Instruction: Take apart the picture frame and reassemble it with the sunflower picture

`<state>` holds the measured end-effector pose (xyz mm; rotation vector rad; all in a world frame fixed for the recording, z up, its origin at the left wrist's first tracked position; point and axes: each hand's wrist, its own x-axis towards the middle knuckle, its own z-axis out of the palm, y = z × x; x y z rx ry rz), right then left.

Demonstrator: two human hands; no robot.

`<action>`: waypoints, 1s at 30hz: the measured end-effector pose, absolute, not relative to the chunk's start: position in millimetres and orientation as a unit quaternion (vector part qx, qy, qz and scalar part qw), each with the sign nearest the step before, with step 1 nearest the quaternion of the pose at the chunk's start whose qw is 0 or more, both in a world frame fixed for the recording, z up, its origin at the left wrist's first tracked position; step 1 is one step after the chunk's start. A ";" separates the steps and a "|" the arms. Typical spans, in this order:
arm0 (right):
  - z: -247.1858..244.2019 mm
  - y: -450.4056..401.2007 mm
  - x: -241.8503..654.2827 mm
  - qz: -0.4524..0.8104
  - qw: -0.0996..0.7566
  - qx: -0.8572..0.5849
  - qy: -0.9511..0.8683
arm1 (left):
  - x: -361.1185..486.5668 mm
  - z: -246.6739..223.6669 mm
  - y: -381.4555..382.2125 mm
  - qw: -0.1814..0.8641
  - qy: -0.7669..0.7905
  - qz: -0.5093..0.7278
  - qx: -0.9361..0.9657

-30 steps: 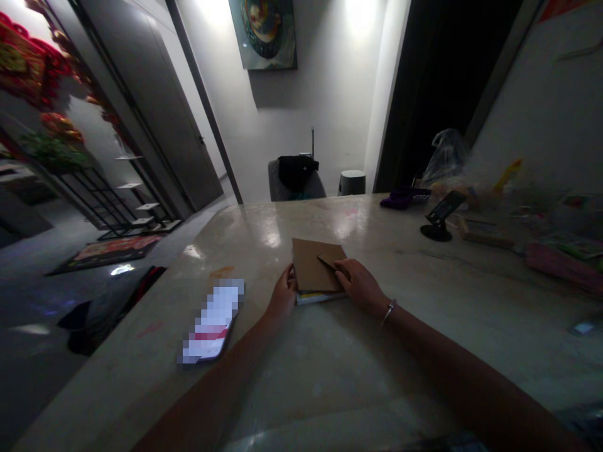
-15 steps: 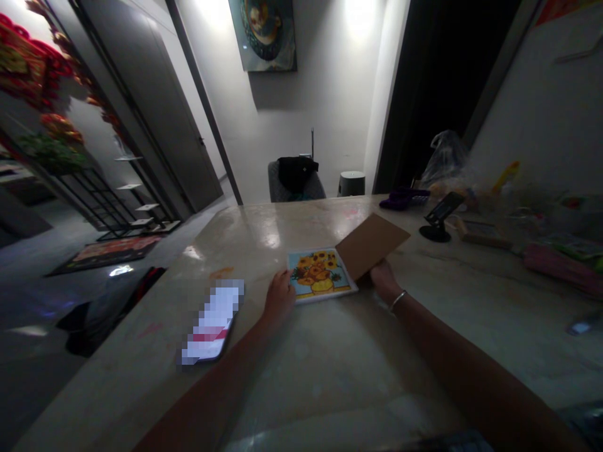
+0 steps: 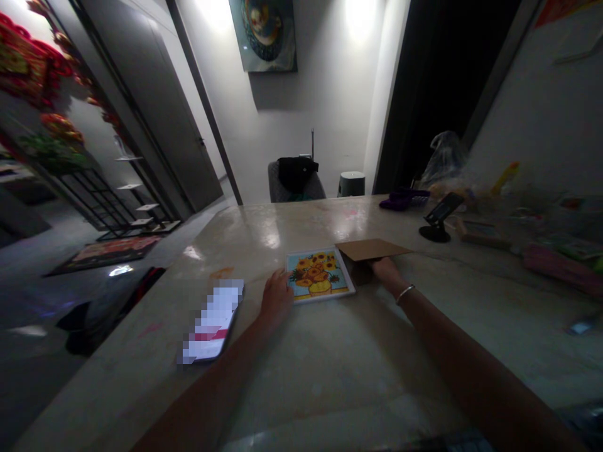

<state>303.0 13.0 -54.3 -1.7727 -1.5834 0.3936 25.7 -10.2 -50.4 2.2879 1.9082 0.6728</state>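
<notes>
A square sunflower picture with a white border lies flat on the stone-topped table. My left hand grips its left edge, fingertips over the border; the thumb is not clearly visible. Along the picture's right edge a brown cardboard sheet slants low above the table. My right hand, with a bracelet at the wrist, is closed on the sheet's near right side, its fingers partly hidden underneath. Whether the sheet is joined to the picture I cannot tell.
Left of my left hand lies a phone with a lit screen. At the back right are a black phone stand, a purple item, a wooden frame and a clear plastic bag. A chair stands beyond the table.
The cardboard sheet has tipped down from a steep slant to nearly level, with my right hand moving slightly right along with it. My left hand and the picture have barely shifted.
</notes>
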 end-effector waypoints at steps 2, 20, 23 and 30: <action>-50.9 8.9 303.1 0.152 0.326 -0.707 -0.609 | 24.8 -51.1 -9.4 0.041 0.620 0.221 0.751; -5.7 -35.0 262.1 0.026 0.147 -0.672 -0.725 | 27.1 -44.3 -11.5 0.038 0.608 0.222 0.761; -15.3 -30.6 260.6 0.010 0.202 -0.592 -0.780 | 27.3 -44.4 -12.3 0.031 0.606 0.222 0.764; -33.9 -24.5 257.1 0.017 0.193 -0.555 -0.809 | 27.7 -38.3 -17.4 0.000 0.581 0.168 0.797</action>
